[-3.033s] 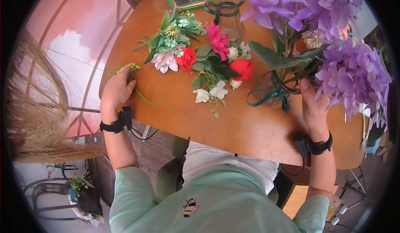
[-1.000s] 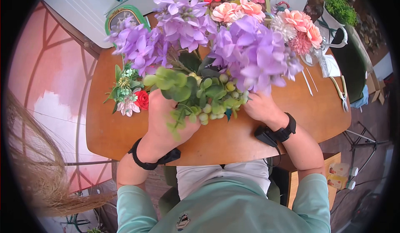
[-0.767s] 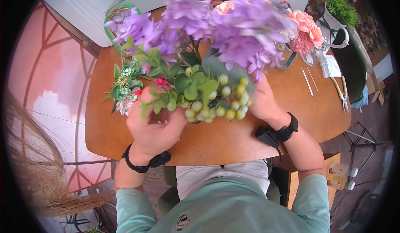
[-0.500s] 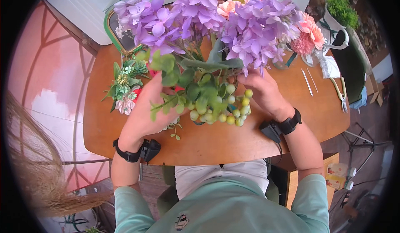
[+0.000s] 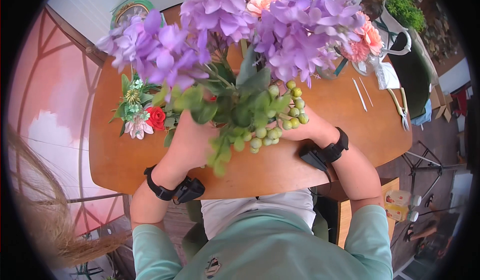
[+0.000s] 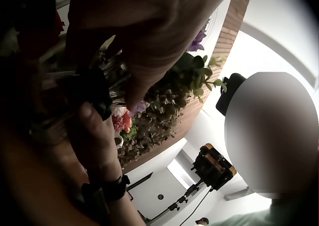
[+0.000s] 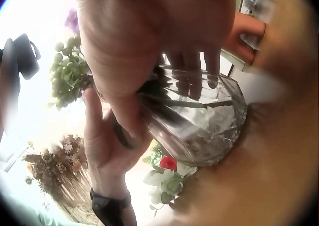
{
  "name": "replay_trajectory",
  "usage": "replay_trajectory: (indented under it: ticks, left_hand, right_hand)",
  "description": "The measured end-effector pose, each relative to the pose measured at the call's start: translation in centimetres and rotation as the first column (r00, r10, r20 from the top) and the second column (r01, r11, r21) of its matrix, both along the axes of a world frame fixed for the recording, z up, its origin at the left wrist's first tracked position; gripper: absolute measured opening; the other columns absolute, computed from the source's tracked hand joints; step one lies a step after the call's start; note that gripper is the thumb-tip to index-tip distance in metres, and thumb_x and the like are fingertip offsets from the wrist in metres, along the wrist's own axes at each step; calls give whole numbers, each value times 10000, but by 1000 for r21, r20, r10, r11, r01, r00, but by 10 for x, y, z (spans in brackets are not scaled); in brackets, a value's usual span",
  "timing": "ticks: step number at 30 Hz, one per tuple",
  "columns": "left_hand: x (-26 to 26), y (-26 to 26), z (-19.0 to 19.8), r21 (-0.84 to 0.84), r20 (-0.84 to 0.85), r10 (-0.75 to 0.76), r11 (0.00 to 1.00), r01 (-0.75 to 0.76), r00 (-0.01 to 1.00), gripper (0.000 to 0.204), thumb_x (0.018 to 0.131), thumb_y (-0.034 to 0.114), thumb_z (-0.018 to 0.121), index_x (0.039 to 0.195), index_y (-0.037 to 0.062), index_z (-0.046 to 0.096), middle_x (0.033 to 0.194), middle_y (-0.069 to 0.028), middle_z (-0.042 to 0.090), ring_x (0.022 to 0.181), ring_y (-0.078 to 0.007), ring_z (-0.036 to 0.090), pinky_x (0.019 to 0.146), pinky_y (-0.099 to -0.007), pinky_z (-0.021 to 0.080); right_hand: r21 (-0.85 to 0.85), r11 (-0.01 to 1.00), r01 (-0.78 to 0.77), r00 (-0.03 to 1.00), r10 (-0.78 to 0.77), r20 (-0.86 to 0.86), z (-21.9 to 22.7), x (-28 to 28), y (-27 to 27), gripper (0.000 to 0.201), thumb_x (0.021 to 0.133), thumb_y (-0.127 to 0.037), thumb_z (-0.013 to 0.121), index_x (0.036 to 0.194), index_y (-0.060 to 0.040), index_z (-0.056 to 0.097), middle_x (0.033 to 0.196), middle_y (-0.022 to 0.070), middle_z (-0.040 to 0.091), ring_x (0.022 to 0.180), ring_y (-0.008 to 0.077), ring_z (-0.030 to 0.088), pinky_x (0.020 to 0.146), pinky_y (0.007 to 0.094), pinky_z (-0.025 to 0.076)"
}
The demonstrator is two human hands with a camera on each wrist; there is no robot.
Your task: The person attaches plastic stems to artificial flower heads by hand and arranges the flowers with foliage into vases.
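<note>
A bouquet of large purple flowers (image 5: 295,35) rises in the middle of the head view. Round green berries (image 5: 295,111) and a leafy green sprig (image 5: 202,111) spill over its near side. My right hand (image 5: 307,125) grips the clear faceted glass vase (image 7: 214,126), fingers wrapped around it, as the right wrist view shows. The vase is tilted in that view, with stems inside. From the other side my left hand (image 5: 192,140) holds the flower stems at the vase mouth, thumb and fingers around them. Greenery hides its fingertips in the head view.
On the wooden table's (image 5: 125,167) left lie a red rose (image 5: 156,118) and a pale pink flower (image 5: 138,128). Peach and pink flowers (image 5: 370,37) stand at back right, near two thin white sticks (image 5: 360,95) and pliers (image 5: 401,110). A green-framed mirror (image 5: 132,9) stands behind.
My left hand has come from the table's left edge, where it held a berry sprig, to the bouquet. The vase has moved from the right to the middle; berries and leaves now show in front.
</note>
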State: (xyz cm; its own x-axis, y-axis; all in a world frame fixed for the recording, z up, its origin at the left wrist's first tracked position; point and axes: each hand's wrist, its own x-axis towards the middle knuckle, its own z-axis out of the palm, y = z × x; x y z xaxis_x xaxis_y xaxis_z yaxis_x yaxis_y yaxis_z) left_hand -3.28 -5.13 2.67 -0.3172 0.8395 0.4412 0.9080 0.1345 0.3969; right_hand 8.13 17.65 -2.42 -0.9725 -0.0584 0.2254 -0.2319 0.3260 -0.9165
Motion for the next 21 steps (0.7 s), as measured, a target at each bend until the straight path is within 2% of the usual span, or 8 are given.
replay_trajectory:
  ticks: [2, 4, 6, 10, 16, 18, 19, 21]
  left_hand:
    - [9, 9, 0, 228, 528, -122, 974, -2, 841, 498, 869, 4, 765, 1333, -22, 585, 1205, -119, 691, 1054, -200, 657, 944, -358, 521]
    - [4, 5, -2, 128, 527, -172, 984, 122, 832, 519, 850, 34, 796, 1322, -3, 584, 1211, -108, 692, 1036, -214, 667, 943, -354, 519]
    - [14, 12, 0, 263, 794, -172, 962, -75, 583, 499, 812, 63, 839, 1259, 14, 622, 1165, -102, 698, 965, -220, 659, 889, -352, 516]
    - [18, 12, -9, 126, 609, 26, 984, -130, 792, 493, 786, 91, 870, 1216, 24, 639, 1123, -105, 695, 895, -232, 638, 831, -361, 509]
    - [29, 15, -10, 157, 620, -25, 983, -92, 784, 485, 800, 138, 868, 1206, 28, 628, 1090, -114, 679, 914, -292, 620, 803, -401, 487]
    - [34, 12, -21, 158, 729, -54, 983, -91, 682, 429, 823, 149, 843, 1188, 39, 646, 1110, -125, 681, 987, -341, 627, 826, -433, 497]
    - [33, 13, -21, 160, 731, -56, 983, -91, 680, 429, 823, 149, 843, 1188, 39, 646, 1110, -125, 681, 987, -341, 627, 826, -433, 497]
    - [31, 12, -22, -27, 336, 3, 1000, 7, 942, 447, 845, 161, 818, 1236, 39, 637, 1213, -175, 648, 1066, -400, 623, 871, -463, 515]
  right_hand:
    - [151, 986, -75, 954, 115, -278, -10, 1, 9, 629, 821, -162, 876, 1366, -25, 593, 1316, 95, 662, 1246, 210, 600, 1110, 378, 478]
    - [-128, 987, -101, 994, 96, -48, -10, 6, 9, 568, 827, -184, 854, 1329, -45, 626, 1291, 102, 659, 1215, 242, 606, 1080, 391, 490]
    - [359, 930, -74, 912, 209, -352, -3, 3, 15, 505, 833, -200, 842, 1275, -44, 653, 1291, 124, 639, 1160, 270, 617, 1045, 397, 499]
    - [-348, 933, -96, 995, 82, -54, -3, 13, 14, 454, 852, -195, 801, 1242, -9, 663, 1280, 147, 637, 1134, 283, 621, 1031, 400, 496]
    - [-425, 904, -42, 968, 142, 206, 28, 29, 37, 526, 801, -178, 820, 1271, -1, 662, 1254, 168, 679, 1098, 197, 622, 1006, 392, 503]
    - [-222, 973, -57, 911, 142, 388, 43, 32, 43, 533, 780, -174, 851, 1252, 2, 679, 1228, 140, 696, 1084, 166, 618, 981, 387, 518]
    - [-453, 890, -62, 997, 38, -63, 22, 27, 24, 529, 766, -169, 881, 1230, -3, 688, 1209, 121, 707, 1068, 151, 620, 945, 375, 533]
    - [-440, 898, 5, 1000, -1, 10, 15, 35, 17, 547, 762, -171, 892, 1241, -10, 684, 1215, 119, 706, 1072, 165, 625, 945, 374, 533]
